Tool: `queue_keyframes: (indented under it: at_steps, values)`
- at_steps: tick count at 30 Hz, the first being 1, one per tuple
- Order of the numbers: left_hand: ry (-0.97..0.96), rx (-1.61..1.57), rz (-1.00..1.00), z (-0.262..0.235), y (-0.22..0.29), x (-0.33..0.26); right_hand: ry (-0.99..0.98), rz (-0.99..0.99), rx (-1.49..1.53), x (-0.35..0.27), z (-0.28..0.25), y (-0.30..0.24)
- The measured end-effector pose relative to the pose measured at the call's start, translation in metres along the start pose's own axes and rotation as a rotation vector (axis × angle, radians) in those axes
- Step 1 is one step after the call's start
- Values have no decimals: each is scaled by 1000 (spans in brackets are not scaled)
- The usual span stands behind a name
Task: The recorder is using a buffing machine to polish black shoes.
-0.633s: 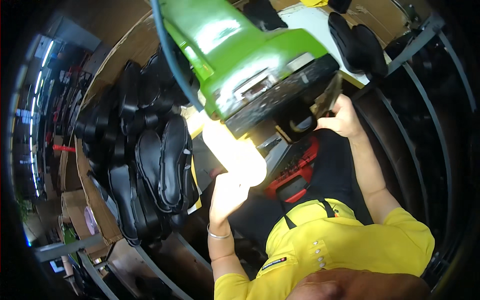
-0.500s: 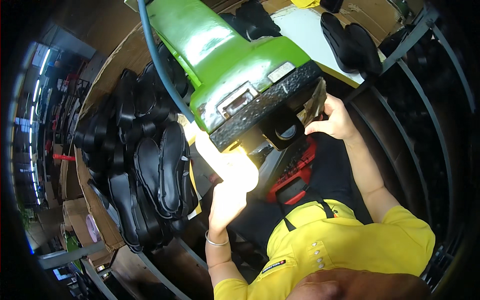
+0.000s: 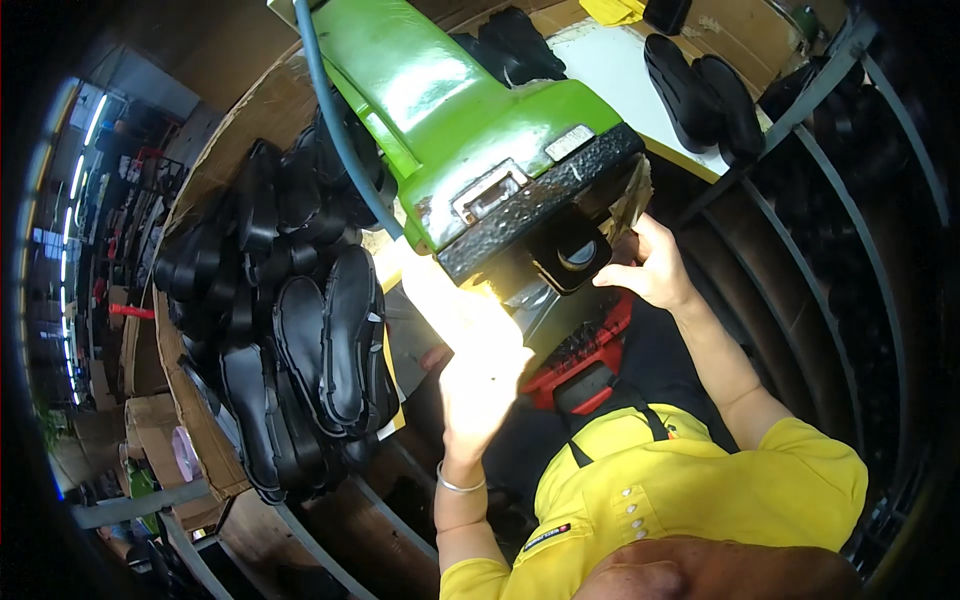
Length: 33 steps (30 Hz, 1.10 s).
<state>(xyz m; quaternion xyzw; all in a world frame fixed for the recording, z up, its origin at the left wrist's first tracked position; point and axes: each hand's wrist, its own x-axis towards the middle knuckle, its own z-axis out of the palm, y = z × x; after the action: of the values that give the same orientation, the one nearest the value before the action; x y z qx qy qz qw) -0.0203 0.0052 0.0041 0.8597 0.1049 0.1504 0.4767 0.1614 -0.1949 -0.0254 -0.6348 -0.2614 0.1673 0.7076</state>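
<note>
A green sewing-machine-like head with a black textured lower edge hangs over my hands. My left hand is under its left end, beside a strong light that washes out the fingers, so what it holds does not show. My right hand is at the machine's right end, thumb stretched toward a black bracket with a round hole. Its other fingers curl up behind the edge, by a worn brownish flap; the thing between them is hidden. Below, a dark grey surface shows partly.
At left, a cardboard box holds several black shoe soles. Two more black soles lie on a white board at upper right. A blue hose runs down the machine. A red plastic object is near my lap, and metal rails are at right.
My left hand has moved right and slightly up, toward the machine's middle. My right hand has shifted a little left and down, its thumb nearer the bracket. The view has shifted slightly.
</note>
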Motion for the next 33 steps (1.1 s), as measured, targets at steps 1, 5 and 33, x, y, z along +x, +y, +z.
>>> queue_keyframes:
  at_steps: [1, 5, 33]
  values:
    - [29, 212, 121, 6, 6, 8, 12, -1, 37, 1, -1, -1]
    - [86, 674, 264, 19, 7, 23, 25, 1, 118, 0, -9, -6]
    - [210, 65, 84, 65, -49, 14, 30, 55, 73, -16, 54, 18]
